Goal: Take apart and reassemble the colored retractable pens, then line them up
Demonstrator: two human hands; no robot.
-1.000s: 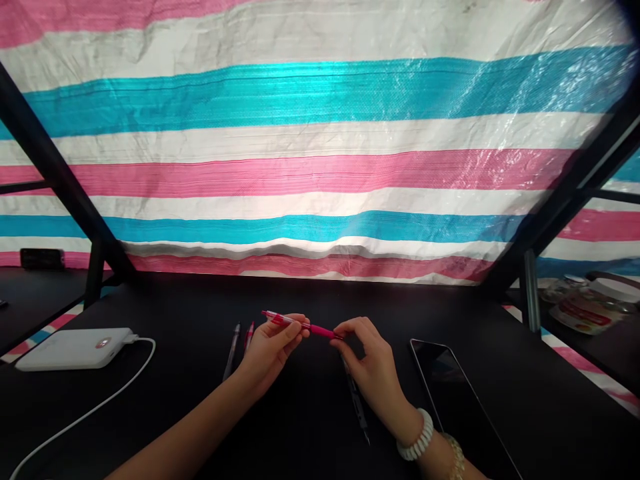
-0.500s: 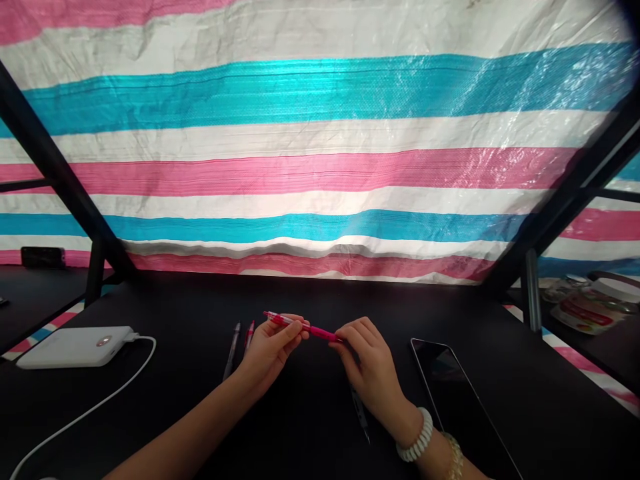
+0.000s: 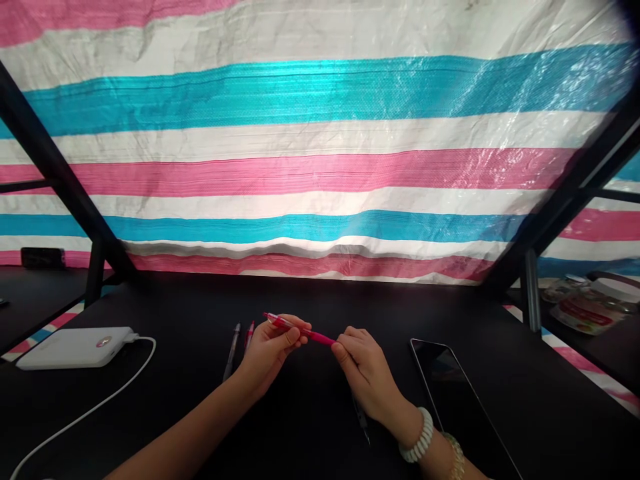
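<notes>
A pink pen (image 3: 318, 337) is held level above the black table, its clear-and-pink end pointing left. My left hand (image 3: 273, 347) pinches it near the middle. The fingers of my right hand (image 3: 364, 365) close round its right end and hide the tip. Beside my left wrist lie a dark pen (image 3: 233, 350) and a second pink pen (image 3: 249, 335), partly covered by the hand. Another dark pen (image 3: 361, 420) lies beneath my right hand, with its tip toward me.
A white power bank (image 3: 75, 348) with a cable is on the left of the black table (image 3: 310, 293). A large phone (image 3: 460, 400) lies right of my right hand. Black frame bars slope at both sides; jars (image 3: 593, 310) stand far right.
My right hand has shifted its grip, its fingers now curled more tightly round the pink pen's right end. My left hand has barely moved.
</notes>
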